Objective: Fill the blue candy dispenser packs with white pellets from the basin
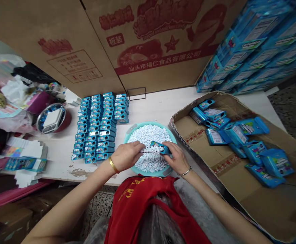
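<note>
Head view: what sits in the middle?

A teal basin [148, 124] heaped with white mints [149, 134], at the near edge of a white table [58, 162]. Both hands are over it.

And the hands?

The right hand [173, 158] pinches a small blue tin [159, 147] between thumb and fingers, just above the mints. The left hand [126, 156] is curled, its fingertips [139, 145] down among the mints beside the tin's left end. Whether they pinch any mints, I cannot tell.

Which way does the tin lie?

Its long axis runs roughly left to right, slightly tilted, with the left end pointing at the left hand.

What step does that look like?

Close work with tin and mints over the basin, it seems. A steady grip looks like the need.

What's nearby?

Rows of blue tins [94, 127] stand left of the basin. Blue boxes [239, 135] lie in a cardboard tray [196, 159] to the right.
</note>
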A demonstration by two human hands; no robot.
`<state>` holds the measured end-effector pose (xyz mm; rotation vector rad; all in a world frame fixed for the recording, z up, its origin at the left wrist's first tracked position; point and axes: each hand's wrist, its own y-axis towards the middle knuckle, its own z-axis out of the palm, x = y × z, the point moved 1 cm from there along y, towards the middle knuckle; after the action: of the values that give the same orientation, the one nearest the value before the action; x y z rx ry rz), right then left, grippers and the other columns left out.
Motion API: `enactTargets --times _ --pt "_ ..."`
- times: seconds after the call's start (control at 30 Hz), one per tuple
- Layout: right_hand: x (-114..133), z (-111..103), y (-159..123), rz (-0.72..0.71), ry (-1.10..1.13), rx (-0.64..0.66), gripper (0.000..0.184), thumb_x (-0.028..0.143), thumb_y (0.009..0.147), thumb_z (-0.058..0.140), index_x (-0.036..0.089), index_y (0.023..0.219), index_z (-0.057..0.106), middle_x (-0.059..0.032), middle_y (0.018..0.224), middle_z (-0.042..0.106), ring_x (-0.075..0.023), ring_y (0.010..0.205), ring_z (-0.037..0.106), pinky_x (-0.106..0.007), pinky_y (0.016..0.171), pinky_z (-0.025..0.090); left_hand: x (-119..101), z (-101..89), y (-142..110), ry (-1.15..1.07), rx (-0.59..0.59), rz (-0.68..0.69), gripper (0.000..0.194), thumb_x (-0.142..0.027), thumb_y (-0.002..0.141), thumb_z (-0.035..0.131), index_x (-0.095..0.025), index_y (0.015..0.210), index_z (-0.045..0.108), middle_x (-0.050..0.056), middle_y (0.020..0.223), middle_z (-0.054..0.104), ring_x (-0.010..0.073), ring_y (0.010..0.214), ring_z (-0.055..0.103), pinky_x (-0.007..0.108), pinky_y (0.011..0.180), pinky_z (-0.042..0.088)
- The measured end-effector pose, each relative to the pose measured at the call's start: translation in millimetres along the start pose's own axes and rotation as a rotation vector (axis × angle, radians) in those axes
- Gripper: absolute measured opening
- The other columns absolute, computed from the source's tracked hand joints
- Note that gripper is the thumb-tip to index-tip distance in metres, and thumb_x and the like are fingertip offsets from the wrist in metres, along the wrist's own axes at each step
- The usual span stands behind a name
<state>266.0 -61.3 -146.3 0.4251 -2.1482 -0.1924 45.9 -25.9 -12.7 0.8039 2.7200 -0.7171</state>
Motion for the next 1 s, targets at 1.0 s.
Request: enactTargets --times 1.0 --pt "-18 -20 -14 0.324 0.128 -0.206 0.038 0.04 0.079 0.068 0.022 0.111 0.059 -0.0061 0.104 0.066 -0.0234 0.096 0.062 -0.04 0.089 0.049 56 155.3 59 -0.237 -0.141 -0.214 0.03 -0.015 0.088 0.047 -0.016 0.118 0.051 0.01 0.119 0.059 0.0213 0.11 0.056 0.033 0.095 0.044"
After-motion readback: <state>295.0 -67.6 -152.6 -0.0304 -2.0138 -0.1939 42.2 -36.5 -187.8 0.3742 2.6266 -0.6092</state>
